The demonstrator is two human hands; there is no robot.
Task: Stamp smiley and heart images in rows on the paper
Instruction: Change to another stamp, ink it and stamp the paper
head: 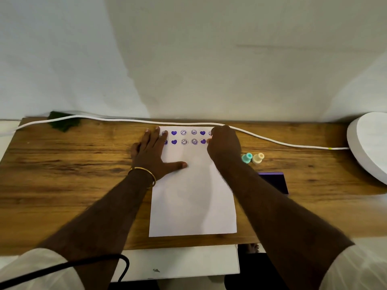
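**A:** ok so where's everything sitting right now?

**B:** the paper (192,195) lies flat on the wooden table (73,164), long side running away from the person. Two rows of purple stamps (183,137) across its far end, hearts and smiley faces mixed. The rest of the sheet is blank.

**A:** and the hands?

**B:** left hand (151,152) is spread flat, palm down on the paper's left edge, fingers straight, thumb out across the sheet. Gold bangle (144,174) on that wrist. Right hand (224,144) is bunched up over the far right corner, fingertips down by the end of the second row. Looks like it's pinching something, but the hand hides it, so honestly can't tell what or if.

**A:** other stuff?

**B:** a teal stamp (246,158) and a cream stamp (258,158) stand side by side just right of the paper. Purple ink pad (276,182) nearer, partly under the right forearm. White cable (272,140) runs along the back edge to a white round thing (370,143) at far right.
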